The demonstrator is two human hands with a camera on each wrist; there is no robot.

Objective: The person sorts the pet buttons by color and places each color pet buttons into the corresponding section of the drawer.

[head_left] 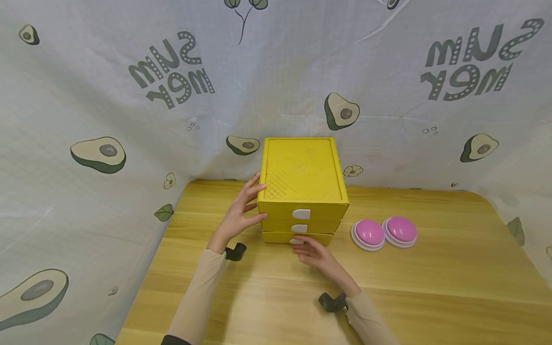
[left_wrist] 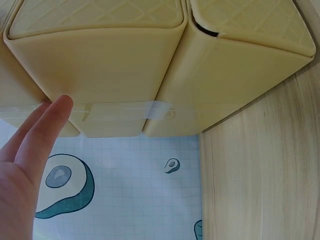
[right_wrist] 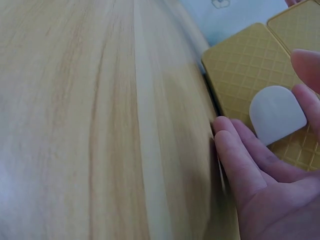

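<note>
The spread left hand (head_left: 234, 219) should firmly steady the boxy yellow plastic cabinet (head_left: 304, 170) (whether the right hand (head_left: 318, 256) pinches the rounded white tab (right_wrist: 276, 112) is unclear).

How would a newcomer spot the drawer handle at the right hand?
On the wooden table stands a yellow cabinet with three drawers. Find the white handle of the lowest drawer. The right hand partly covers it in the head view; the two handles above are uncovered.

The left hand (head_left: 235, 216) touches the boxy yellow plastic cabinet (head_left: 303, 167) at nine o'clock, the right hand (head_left: 319, 257) at six; two round, pink-domed white buttons (head_left: 369, 233) sit at four.
</note>
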